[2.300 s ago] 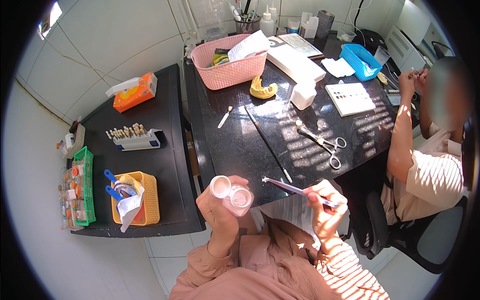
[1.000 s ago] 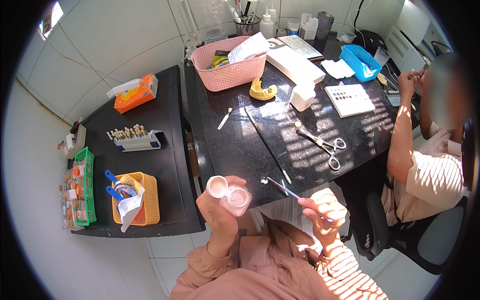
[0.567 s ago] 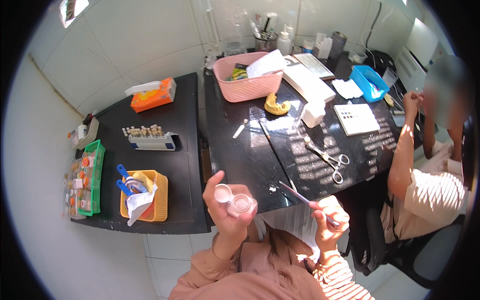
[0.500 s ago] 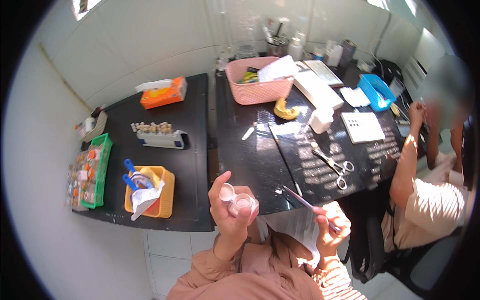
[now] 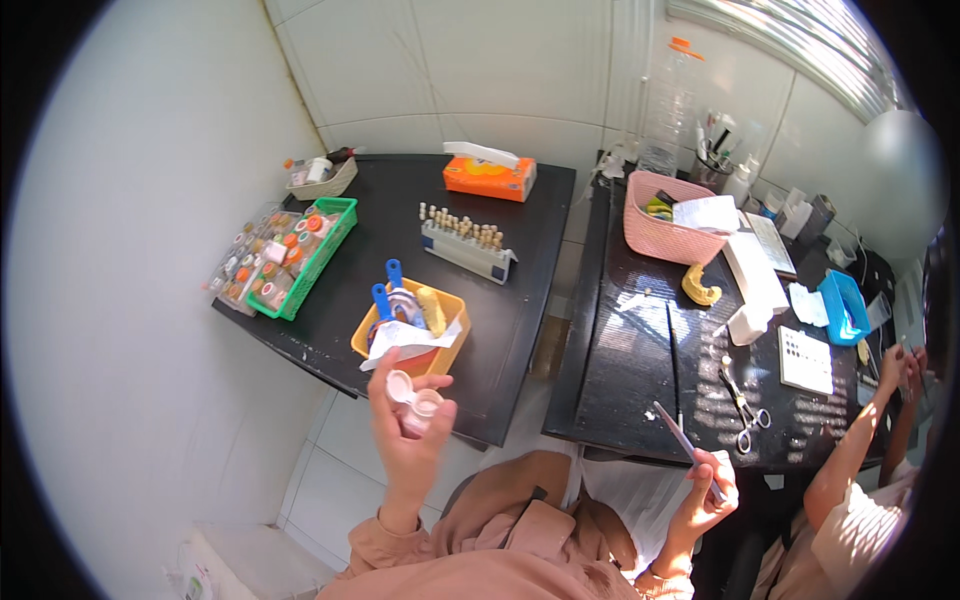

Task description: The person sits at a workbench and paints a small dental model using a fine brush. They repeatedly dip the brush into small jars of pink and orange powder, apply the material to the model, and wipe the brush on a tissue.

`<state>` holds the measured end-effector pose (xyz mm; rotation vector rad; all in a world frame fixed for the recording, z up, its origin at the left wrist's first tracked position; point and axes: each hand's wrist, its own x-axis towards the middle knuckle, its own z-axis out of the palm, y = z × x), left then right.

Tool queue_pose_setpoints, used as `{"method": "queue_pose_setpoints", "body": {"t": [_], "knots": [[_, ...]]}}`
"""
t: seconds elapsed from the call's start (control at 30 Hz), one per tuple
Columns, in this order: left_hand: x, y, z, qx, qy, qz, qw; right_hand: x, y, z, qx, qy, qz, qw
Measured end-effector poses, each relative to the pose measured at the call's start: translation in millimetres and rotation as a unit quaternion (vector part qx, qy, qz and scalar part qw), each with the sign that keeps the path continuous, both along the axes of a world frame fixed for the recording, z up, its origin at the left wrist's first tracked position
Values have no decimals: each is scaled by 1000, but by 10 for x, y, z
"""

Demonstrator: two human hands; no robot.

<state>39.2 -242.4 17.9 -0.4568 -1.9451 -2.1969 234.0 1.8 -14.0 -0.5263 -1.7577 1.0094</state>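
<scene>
My left hand point(image 5: 407, 450) is closed round a small clear jar of pale pinkish powder point(image 5: 424, 408). The jar's white flip lid point(image 5: 399, 385) stands open beside my fingers. Behind that hand is a yellow basket point(image 5: 452, 350) with blue-handled impression trays and a white paper in it. My right hand point(image 5: 706, 497) grips a slim purplish-grey tool with a pointed end point(image 5: 676, 433), whose exact kind I cannot make out. Its tip points up and left over the front edge of the right table, near a long thin brush point(image 5: 674, 355).
A green basket of small jars point(image 5: 320, 262), a shade guide rack point(image 5: 465, 250) and an orange tissue box point(image 5: 490, 178) stand on the left table. The right table holds a pink basket point(image 5: 660, 240), a yellow dental model point(image 5: 700, 287) and scissor-handled pliers point(image 5: 742, 405). Another person's arm point(image 5: 850, 440) is at right.
My view has turned left, so the tables sit farther right in the picture. My left hand, with the jar, is now before the yellow basket. Both hands keep their hold.
</scene>
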Motion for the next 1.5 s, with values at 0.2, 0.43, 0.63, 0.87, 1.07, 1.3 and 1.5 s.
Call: {"method": "queue_pose_setpoints", "body": {"t": [0.2,0.43,0.63,0.87,1.07,1.3,1.5], "knots": [[-287,-516,1,-82,38,92,992,-186,-85,127,-8,14,3,1000],[-647,-1146,-180,-51,24,155,986,-275,-71,50,15,11,3,1000],[-1030,-1513,51,-83,73,185,976,-360,-114,82,-22,7,6,1000],[-1537,-2068,157,-40,60,120,990,-435,-126,-10,-34,16,-24,999],[-2078,-2191,233,9,55,154,986,-443,-80,-40,-46,23,-34,998],[-3227,-2325,137,-208,65,152,964,-523,-86,-7,-40,40,-38,998],[-3551,-2221,-236,-300,118,191,927,-563,-164,1,-31,18,-35,999]]}}
